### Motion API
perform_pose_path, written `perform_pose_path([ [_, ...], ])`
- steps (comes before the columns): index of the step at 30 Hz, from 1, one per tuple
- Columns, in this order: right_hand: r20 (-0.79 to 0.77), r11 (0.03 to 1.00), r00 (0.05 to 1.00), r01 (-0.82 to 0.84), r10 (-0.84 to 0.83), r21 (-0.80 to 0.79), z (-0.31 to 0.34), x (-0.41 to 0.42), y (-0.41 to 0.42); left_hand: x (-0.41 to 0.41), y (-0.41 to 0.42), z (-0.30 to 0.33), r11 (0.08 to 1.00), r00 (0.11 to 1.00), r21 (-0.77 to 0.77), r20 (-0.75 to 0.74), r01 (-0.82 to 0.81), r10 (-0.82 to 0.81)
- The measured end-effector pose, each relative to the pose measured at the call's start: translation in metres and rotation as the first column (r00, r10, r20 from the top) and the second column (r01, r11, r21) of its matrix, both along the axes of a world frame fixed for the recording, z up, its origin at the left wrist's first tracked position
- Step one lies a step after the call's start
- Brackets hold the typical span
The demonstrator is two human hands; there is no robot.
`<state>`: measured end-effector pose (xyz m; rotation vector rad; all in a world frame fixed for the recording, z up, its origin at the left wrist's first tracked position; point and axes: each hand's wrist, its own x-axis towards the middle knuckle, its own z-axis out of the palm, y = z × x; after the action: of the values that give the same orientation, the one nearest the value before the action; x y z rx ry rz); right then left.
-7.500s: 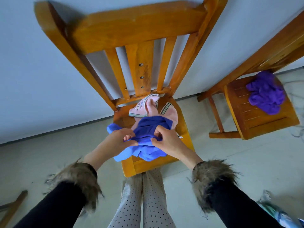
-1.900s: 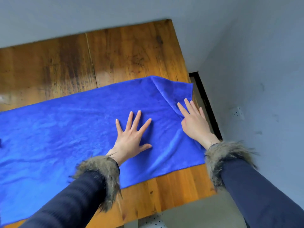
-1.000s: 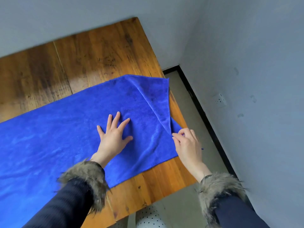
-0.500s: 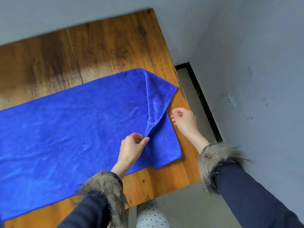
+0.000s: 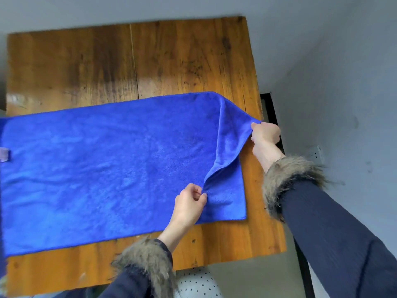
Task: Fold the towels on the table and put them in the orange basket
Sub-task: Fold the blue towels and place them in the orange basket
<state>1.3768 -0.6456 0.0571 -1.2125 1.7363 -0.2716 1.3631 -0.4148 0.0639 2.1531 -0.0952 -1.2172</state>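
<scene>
Head view showed our blue towel [image 5: 111, 164], plush microfibre with a stitched hem, spread flat across the worn wooden desk [image 5: 182, 61]. Our left hand [image 5: 189, 206] pinched the folded-over flap's near corner; our right hand [image 5: 265, 133] pinched its far corner at the desk's right edge.
</scene>
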Motion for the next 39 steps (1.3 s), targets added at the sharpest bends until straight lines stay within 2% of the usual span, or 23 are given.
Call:
perform_pose_path([
  [7, 0.106, 0.988, 0.984, -0.138, 0.144, -0.065, 0.043, 0.021, 0.029, 0.018, 0.031, 0.025, 0.976, 0.976, -0.06, 0.032, -0.211, 0.213],
  [12, 0.194, 0.936, 0.921, -0.306, 0.338, -0.176, 0.091, 0.05, 0.066, 0.044, 0.06, 0.066, 0.967, 0.976, -0.153, 0.053, -0.202, 0.212],
  [20, 0.227, 0.761, 0.742, -0.532, 0.63, -0.372, 0.158, 0.114, 0.167, 0.088, 0.159, 0.123, 0.908, 0.954, -0.324, 0.049, -0.264, 0.295],
  [24, 0.186, 0.65, 0.638, -0.643, 0.747, -0.405, 0.178, 0.146, 0.229, 0.112, 0.225, 0.13, 0.882, 0.935, -0.345, 0.03, -0.321, 0.353],
  [28, 0.181, 0.569, 0.546, -0.725, 0.818, -0.387, 0.185, 0.183, 0.292, 0.137, 0.29, 0.125, 0.819, 0.871, -0.361, 0.037, -0.446, 0.49],
  [32, 0.134, 0.495, 0.48, -0.796, 0.867, -0.35, 0.169, 0.223, 0.347, 0.156, 0.344, 0.106, 0.773, 0.802, -0.328, 0.067, -0.544, 0.593],
  [35, 0.07, 0.446, 0.447, -0.841, 0.892, -0.307, 0.148, 0.25, 0.375, 0.168, 0.369, 0.081, 0.739, 0.759, -0.254, 0.029, -0.623, 0.65],
  [39, -0.033, 0.385, 0.404, -0.89, 0.914, -0.247, 0.112, 0.286, 0.404, 0.179, 0.387, 0.035, 0.719, 0.719, -0.122, 0.053, -0.684, 0.693],
])
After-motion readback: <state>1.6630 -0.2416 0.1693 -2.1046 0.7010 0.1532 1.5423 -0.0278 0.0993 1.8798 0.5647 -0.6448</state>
